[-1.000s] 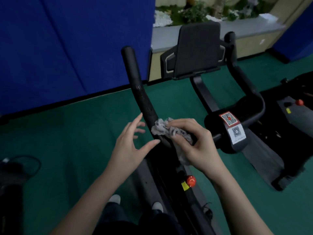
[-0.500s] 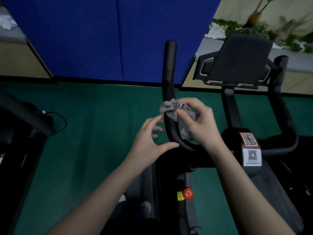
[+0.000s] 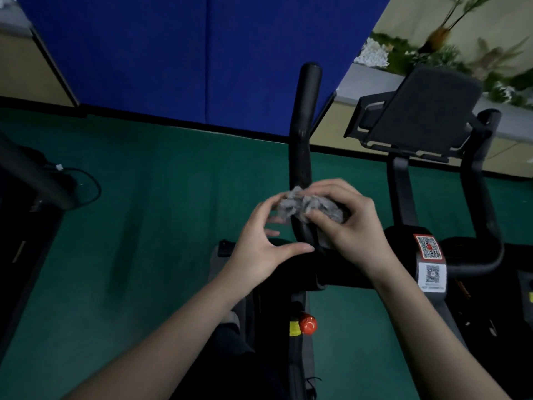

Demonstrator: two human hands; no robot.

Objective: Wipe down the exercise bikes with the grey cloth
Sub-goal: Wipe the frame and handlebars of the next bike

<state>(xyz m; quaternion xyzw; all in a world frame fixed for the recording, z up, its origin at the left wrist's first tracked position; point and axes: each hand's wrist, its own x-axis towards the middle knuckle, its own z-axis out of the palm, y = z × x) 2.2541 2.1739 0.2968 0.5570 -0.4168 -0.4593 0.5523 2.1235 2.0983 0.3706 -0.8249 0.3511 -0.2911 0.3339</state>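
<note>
Head view is showing the right grip [image 3: 357, 229] clutching the cloth [image 3: 302, 204] bunched over the bar [image 3: 301, 157], the left grip [image 3: 259, 249] lying slack-fingered against its end; wrapping it fully round before sliding appears advisable.

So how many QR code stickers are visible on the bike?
2. The red-framed sticker is on the bike, at right; the white sticker sits directly below it. Others may be hidden.

- We see the left hand [image 3: 259, 249] and the right hand [image 3: 352, 226] bare.
- We see the left forearm [image 3: 161, 336] and the right forearm [image 3: 427, 327] bare down to the lower edge.
- Between them we make out dark trousers [image 3: 230, 356] and a shoe [image 3: 230, 317] with a pale toe, both dim.
</note>
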